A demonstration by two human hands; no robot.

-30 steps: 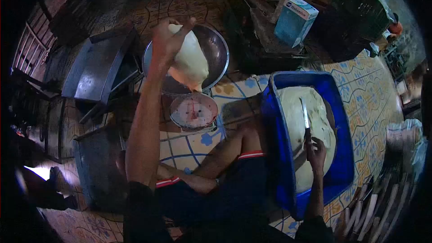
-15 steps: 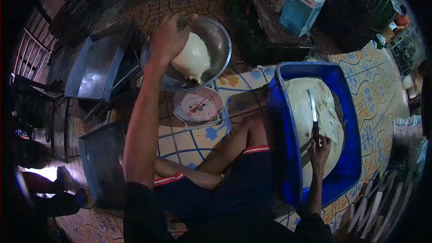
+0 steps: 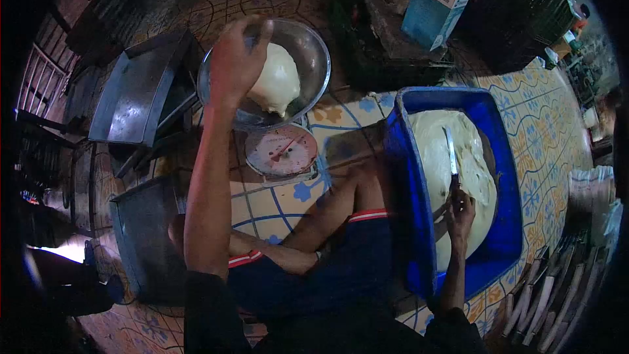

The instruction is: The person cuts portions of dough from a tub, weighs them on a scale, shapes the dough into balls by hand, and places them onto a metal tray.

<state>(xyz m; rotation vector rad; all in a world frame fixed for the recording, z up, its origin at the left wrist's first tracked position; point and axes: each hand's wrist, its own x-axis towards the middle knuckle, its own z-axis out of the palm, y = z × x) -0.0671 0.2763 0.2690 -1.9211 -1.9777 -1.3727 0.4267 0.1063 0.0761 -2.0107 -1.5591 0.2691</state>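
My left hand (image 3: 239,59) is over the near left part of a metal bowl (image 3: 318,59), its fingers spread and holding nothing. Inside the bowl sits a smooth pale lump of dough (image 3: 278,80), partly hidden behind that hand. The bowl rests on a scale with a round dial (image 3: 282,151). On the other side, my right hand (image 3: 461,213) grips the dark handle of a knife (image 3: 451,151). Its blade points away from me, above or against a large mass of dough (image 3: 432,134) in a blue tub (image 3: 513,190); whether it touches is unclear.
Metal trays (image 3: 124,105) stand at the left, and a dark bin (image 3: 147,236) is beside my leg. A blue box (image 3: 432,13) sits at the back near dark crates (image 3: 524,13). Several long pale strips (image 3: 540,301) lie at the lower right on the patterned tile floor (image 3: 544,131).
My left hand has lifted slightly off the dough in the bowl and its fingers have opened. The knife stays in my right hand over the tub. The view has shifted a little.
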